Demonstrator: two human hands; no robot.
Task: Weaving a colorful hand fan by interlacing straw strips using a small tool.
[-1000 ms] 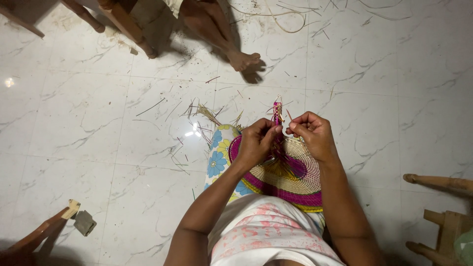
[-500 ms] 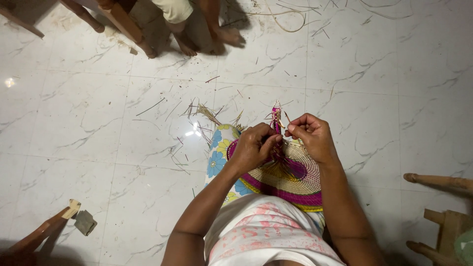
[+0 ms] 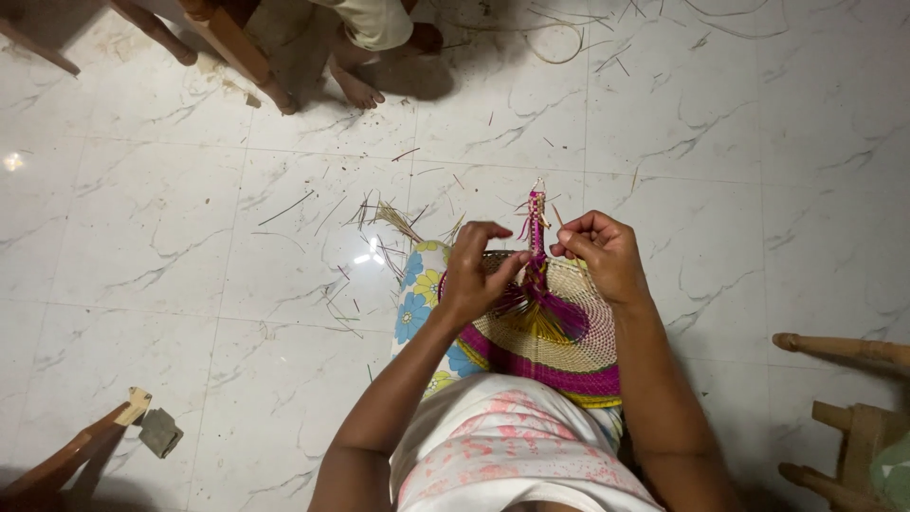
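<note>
Since half a second back: other person's foot (image 3: 358, 90) now planted on the floor by the wooden leg (image 3: 237, 47) at top left, and both hands a touch further apart around the braid. Left hand (image 3: 479, 275) curled, thumb and fingertips pinched against the lower part of the pink and yellow braid (image 3: 536, 237), gripping the strands there. Right hand (image 3: 602, 251) clenched into a loose fist just beside the top of the braid, fingertips closed on thin strands, though exactly which strand cannot be made out. Braid standing upright between the two hands, rising from the middle of a round woven fan (image 3: 569, 341), straw-coloured with a pink and yellow rim. Fan resting flat on the lap, over blue and yellow flowered cloth (image 3: 422, 303), close against the white and pink shirt (image 3: 512, 446). Loose straw bits (image 3: 379, 218) scattered over the white marble floor (image 3: 171, 218) just beyond the fan, thickest to the left of the left hand. Wooden chair legs (image 3: 844, 346) at the right edge, well apart from the hands. Another wooden leg with a grey pad (image 3: 159, 431) at bottom left. Curled straw loop (image 3: 559, 43) lying on the floor at top centre.
</note>
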